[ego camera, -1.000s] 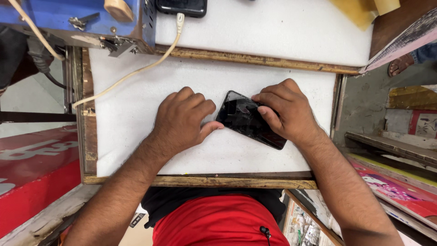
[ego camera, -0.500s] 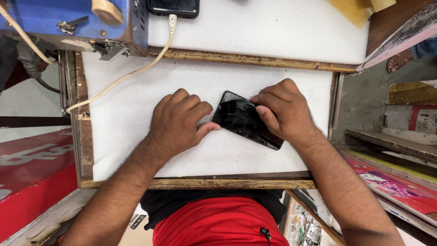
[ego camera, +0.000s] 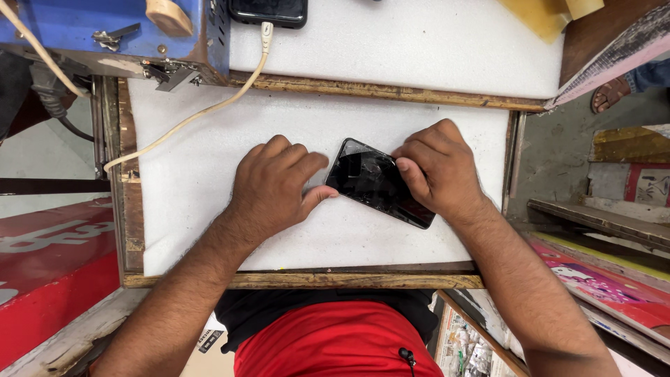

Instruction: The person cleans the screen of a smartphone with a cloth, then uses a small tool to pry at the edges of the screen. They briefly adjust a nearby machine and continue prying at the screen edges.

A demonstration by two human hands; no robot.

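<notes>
Both hands are down on the white foam-covered tabletop (ego camera: 209, 209), working a black phone (ego camera: 377, 183) that lies flat and slantwise between them. His left hand (ego camera: 273, 187) rests palm down with the fingers loosely curled and close together, the thumb stretched out so its tip touches the phone's near left edge, steadying it. His right hand (ego camera: 438, 167) sits over the phone's right end, fingers bent and bunched, the thumb pressed onto the glass as if rubbing or smoothing it; it isn't pinching anything I can make out. As for progress, I'd judge the work on the screen is under way but not finished: the phone is in one piece, nothing lifted off it, and no tool lies beside it. Its face is dark and glossy, catching pale reflections, with faint marks or cracks near the upper corner, though I can't tell which. Farther back, a cream cable (ego camera: 202, 112) runs across the foam to a second dark phone (ego camera: 269, 11), beside a blue metal machine (ego camera: 105, 31) at the far left corner.
</notes>
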